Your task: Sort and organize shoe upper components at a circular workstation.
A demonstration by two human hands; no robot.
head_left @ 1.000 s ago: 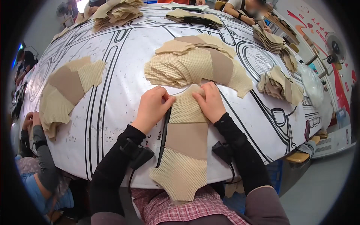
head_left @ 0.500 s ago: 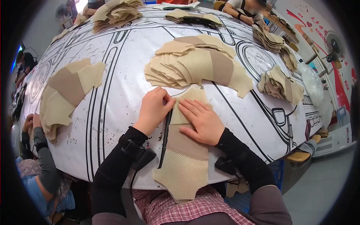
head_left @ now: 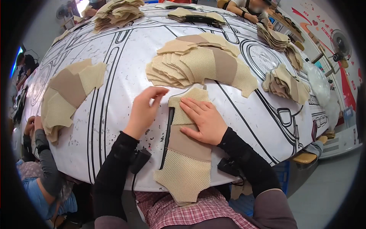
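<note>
A shaped fabric piece (head_left: pixel 187 147), cream mesh at both ends with a smooth tan band across the middle, lies lengthwise before me. Its near end hangs over the table edge, and a black strip (head_left: pixel 166 143) runs along its left side. My right hand (head_left: pixel 204 121) rests flat on the upper mesh and tan band, fingers stretched out, pressing lightly or simply lying there. Just left of the piece's far end, my left hand (head_left: pixel 144 110) is raised off the fabric; a gap shows between thumb and fingers, with nothing visible in them.
Beyond the piece sits a large fanned pile of similar pieces (head_left: pixel 200 63). Another pile (head_left: pixel 72 89) lies at left beside a co-worker's hands (head_left: pixel 33 124). A smaller stack (head_left: pixel 286 84) is at right. The table cover (head_left: pixel 126 82) is white with black line drawings.
My left hand has let go of the piece's left edge and moved left, its pinch opened. The right hand stays nearly where it was on the fabric.
</note>
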